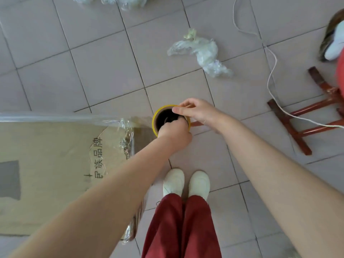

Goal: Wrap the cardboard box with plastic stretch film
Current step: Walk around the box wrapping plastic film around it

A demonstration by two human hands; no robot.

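1 box [46, 164], 1 film roll [163, 118], 2 hands: l hand [175, 133], r hand [197, 110]

dark red trousers [182, 226], 2 white shoes [186, 182], bare forearms [115, 183], no sleeves.

Hands [175, 134] [197, 112] on film roll [155, 116] beside cardboard box [46, 155]

The brown cardboard box [46, 155] and the yellow-rimmed cardboard roll core [157, 118] look matt; the wrinkled clear plastic film [128, 135] is glossy, the pale tiled floor [93, 62] smooth.
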